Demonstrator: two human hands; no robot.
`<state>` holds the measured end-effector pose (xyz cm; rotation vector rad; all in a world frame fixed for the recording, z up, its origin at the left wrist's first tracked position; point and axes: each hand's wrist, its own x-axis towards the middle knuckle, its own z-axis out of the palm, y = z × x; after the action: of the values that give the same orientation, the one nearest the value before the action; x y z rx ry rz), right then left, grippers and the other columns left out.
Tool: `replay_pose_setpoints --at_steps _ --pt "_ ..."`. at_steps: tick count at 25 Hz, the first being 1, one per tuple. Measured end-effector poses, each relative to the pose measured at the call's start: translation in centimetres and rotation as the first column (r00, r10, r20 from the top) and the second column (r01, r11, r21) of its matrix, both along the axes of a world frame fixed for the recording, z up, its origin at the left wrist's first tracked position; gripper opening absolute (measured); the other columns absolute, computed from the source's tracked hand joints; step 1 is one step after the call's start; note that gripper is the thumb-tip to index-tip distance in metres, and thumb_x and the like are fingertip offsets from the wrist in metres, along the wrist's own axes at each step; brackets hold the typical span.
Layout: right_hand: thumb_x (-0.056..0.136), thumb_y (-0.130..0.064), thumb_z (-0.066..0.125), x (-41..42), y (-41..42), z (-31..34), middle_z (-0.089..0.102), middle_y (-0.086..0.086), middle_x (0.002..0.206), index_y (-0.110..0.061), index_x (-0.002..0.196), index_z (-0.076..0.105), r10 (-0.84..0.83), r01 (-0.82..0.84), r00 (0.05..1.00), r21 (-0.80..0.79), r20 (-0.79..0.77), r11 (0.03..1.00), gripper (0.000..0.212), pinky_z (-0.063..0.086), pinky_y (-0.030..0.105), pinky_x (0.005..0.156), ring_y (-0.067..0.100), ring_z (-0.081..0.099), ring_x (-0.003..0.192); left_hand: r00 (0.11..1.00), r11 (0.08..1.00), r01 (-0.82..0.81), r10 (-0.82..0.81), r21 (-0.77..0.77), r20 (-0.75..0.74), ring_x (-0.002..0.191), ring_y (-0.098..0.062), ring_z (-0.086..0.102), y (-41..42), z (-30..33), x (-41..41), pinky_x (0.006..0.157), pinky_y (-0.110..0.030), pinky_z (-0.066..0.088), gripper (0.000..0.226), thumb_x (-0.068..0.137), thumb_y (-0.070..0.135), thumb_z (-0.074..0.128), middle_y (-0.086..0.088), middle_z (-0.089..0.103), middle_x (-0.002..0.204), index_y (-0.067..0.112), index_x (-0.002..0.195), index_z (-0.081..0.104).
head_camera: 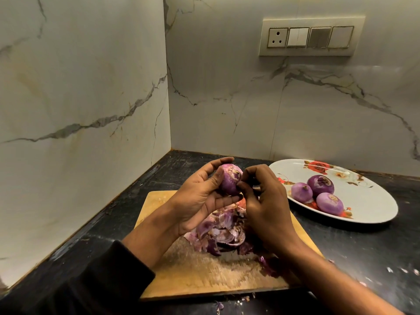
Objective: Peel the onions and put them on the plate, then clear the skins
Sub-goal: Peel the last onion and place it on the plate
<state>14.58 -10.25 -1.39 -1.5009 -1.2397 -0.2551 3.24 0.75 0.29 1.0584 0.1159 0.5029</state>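
L hand (pixel 200 196) grip: fingers and thumb curled round onion (pixel 230 178), held up above board (pixel 193 269). R hand (pixel 264 201) grip: fingertips pinched at onion's right side; what they pinch is too small to tell, prob. skin. Skins (pixel 223 233) heaped on board under both hands; a few scraps on table (pixel 363 258) near its front edge. Plate (pixel 375 214), right of board, on table: 3 peeled onions (pixel 320 185) touching, grouped centre-right.
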Motion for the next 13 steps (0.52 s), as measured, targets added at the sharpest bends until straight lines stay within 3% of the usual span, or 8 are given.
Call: replay_pose_setpoints --at_steps 4,13 --pt "0.086 -0.011 0.075 0.22 -0.26 -0.18 0.066 -0.011 0.095 -0.025 0.099 0.064 0.014 -0.012 0.991 0.011 -0.133 1.0 0.022 0.055 0.018 0.073 0.004 0.064 0.092 0.999 0.999 -0.04 0.04 0.02 0.0 0.115 -0.04 0.064 0.37 -0.24 0.16 0.089 -0.05 0.057 0.043 0.086 0.012 0.059 -0.023 0.063 0.126 0.013 0.13 0.058" --pt "0.082 -0.006 0.077 0.51 -0.75 0.51 0.072 -0.011 0.08 -0.028 0.086 0.071 0.05 -0.042 0.976 0.041 -0.211 0.998 0.023 0.055 0.015 0.07 0.003 0.069 0.08 0.997 0.992 -0.073 0.073 0.104 0.003 0.103 -0.034 0.069 0.32 -0.56 0.24 0.085 -0.046 0.06 0.043 0.082 0.01 0.064 -0.017 0.07 0.117 0.014 0.125 0.059"
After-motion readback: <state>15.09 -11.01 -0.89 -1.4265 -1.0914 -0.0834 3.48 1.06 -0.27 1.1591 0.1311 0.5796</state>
